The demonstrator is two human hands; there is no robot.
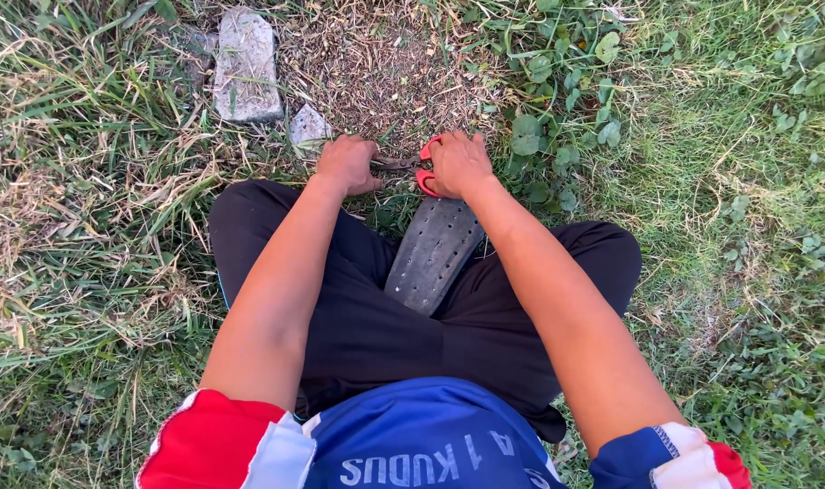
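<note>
Head view, looking down at a person squatting on grass. Right hand (458, 163) grips the red handles of a pair of scissors (410, 164), fingers curled through the loops and closed on them. Scissors lie roughly level, long axis running across the view; blades point toward the left hand (347, 165), handles toward the right. Left hand sits at the blade tips, fingers bunched shut; what they pinch is hidden, cannot tell. Scissors are just in front of the knees, over a patch of dry clippings (381, 81). A grey perforated sandal (432, 254) lies just below the scissors. A flat stone (246, 65) lies beyond the scissors, to their left.
</note>
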